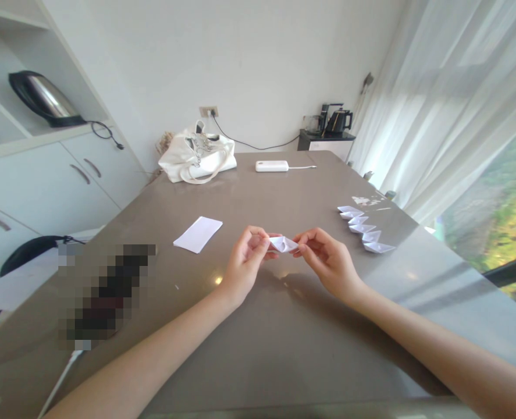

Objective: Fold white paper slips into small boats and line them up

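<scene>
Between my two hands, above the middle of the table, is a small folded white paper boat point(283, 244). My left hand point(249, 256) pinches its left tip between thumb and fingers. The right tip is pinched the same way by my right hand point(325, 256). Several finished-looking paper boats point(366, 227) stand in a slanting row on the right side of the table. To the left of my left hand lies a stack of white paper sheets point(198, 234).
The grey-brown table point(249, 361) carries a white handbag point(199, 154) and a white power bank point(271, 166) with a short cable at the far end. Paper scraps point(367, 200) lie near the right edge. A blurred-out dark object point(109, 294) with a white cable rests at left.
</scene>
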Tool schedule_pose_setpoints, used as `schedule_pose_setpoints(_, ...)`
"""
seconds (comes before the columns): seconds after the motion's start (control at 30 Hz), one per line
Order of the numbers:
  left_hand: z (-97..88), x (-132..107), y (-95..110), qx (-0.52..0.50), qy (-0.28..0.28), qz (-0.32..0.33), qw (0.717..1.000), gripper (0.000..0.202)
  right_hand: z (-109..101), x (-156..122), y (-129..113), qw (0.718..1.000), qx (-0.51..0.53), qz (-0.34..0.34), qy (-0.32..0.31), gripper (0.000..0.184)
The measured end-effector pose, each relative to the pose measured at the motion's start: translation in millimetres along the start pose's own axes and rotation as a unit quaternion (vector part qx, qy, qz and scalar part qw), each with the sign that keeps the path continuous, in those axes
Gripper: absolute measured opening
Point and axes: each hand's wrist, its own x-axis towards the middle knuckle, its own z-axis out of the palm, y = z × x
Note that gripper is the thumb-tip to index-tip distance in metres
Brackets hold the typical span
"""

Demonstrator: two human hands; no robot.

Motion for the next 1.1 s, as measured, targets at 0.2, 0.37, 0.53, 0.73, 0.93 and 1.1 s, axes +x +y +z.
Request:
schedule_pose_setpoints(0.2,1.7,-2.5,0.1,-0.007,-0.006,0.011,1.000,0.012,1.0,-1.1,1.2,1.000,0.016,-0.012,0.008,0.009)
schedule_pose_setpoints(0.37,-4.4,-4.0,6.0,0.172,-0.071,0.083,0.979,0.013,-2.1,0.4,-1.0,0.999,-0.029,-0.023,-0.002,0.008)
schedule_pose_setpoints(0.53,-8.9,-3.2,13.5,0.403,-0.121,0.185,0.888,0.015,-3.3,0.6,-4.4,0.996,-0.081,-0.031,-0.031,0.006)
schedule_pose_setpoints(0.73,-8.7,-3.0,12.6,0.421,-0.130,0.151,0.885,0.014,-4.8,1.3,-3.8,0.983,-0.161,-0.068,-0.050,0.004)
schedule_pose_setpoints(0.93,-10.4,-3.4,9.6,0.441,-0.129,0.164,0.873,0.012,-3.9,-0.1,-6.2,0.984,-0.149,-0.072,-0.060,0.004)
schedule_pose_setpoints(1.1,-11.9,-3.7,10.7,0.444,-0.125,0.192,0.866,0.012,-1.4,-0.4,-4.4,0.996,-0.046,-0.026,-0.074,0.012)
